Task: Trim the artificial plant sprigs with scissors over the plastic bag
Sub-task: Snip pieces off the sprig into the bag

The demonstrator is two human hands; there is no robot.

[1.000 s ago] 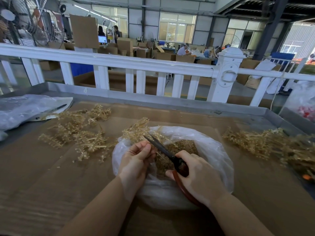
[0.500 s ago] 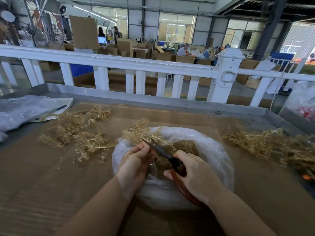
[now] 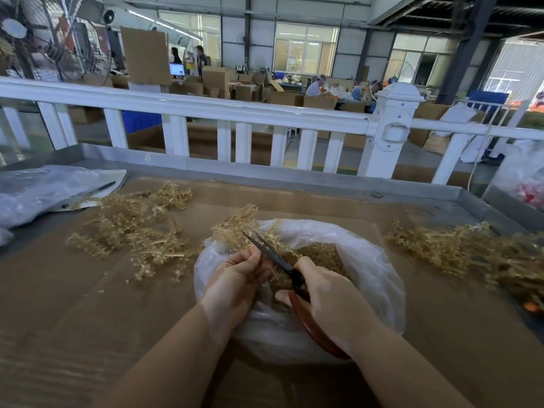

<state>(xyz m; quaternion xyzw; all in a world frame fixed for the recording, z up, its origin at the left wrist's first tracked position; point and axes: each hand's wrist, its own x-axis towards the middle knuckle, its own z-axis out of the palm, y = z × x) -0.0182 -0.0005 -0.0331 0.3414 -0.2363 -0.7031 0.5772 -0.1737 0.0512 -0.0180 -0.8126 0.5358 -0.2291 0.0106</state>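
I see the bag [image 3: 368,269] mid-desk [image 3: 73,319] before me, clippings [image 3: 323,253] in it. Sprigs [image 3: 132,231] lie left of it, more sprigs [image 3: 459,248] right. A fence [image 3: 206,110] runs behind the desk.

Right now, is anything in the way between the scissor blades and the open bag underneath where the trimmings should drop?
Nothing visible blocks it. The scissors and the sprig in the left hand sit directly over the plastic bag's open mouth, above earlier trimmings.
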